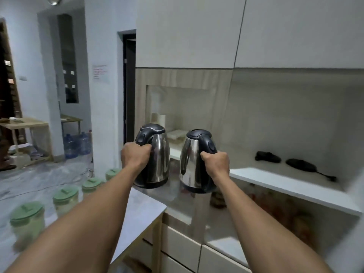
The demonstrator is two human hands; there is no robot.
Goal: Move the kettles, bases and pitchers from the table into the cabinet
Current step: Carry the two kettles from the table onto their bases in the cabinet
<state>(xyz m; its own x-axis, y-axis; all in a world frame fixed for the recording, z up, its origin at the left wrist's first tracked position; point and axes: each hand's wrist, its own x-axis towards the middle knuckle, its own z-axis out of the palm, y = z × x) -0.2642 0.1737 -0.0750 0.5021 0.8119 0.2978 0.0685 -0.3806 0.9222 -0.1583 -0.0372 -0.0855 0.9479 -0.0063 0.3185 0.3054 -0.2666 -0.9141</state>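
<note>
I hold two steel kettles with black lids and handles in the air in front of me. My left hand point(135, 154) grips the handle of the left kettle point(157, 156). My right hand point(216, 162) grips the handle of the right kettle point(190, 160). Both hang upright over the corner of the grey table point(143, 209), facing the open cabinet shelf point(275, 180). Two black kettle bases point(267, 156) point(301, 164) lie on that white shelf at the right, one with its cord trailing. Several pitchers with green lids point(66, 200) stand in a row on the table at the left.
White upper cabinet doors point(197, 32) hang above the shelf recess. Drawers point(181, 247) sit below the shelf, and a lower glass-fronted compartment shows jars. Blue water bottles point(76, 144) and a wooden table point(25, 125) stand far left, beside a dark doorway point(129, 85).
</note>
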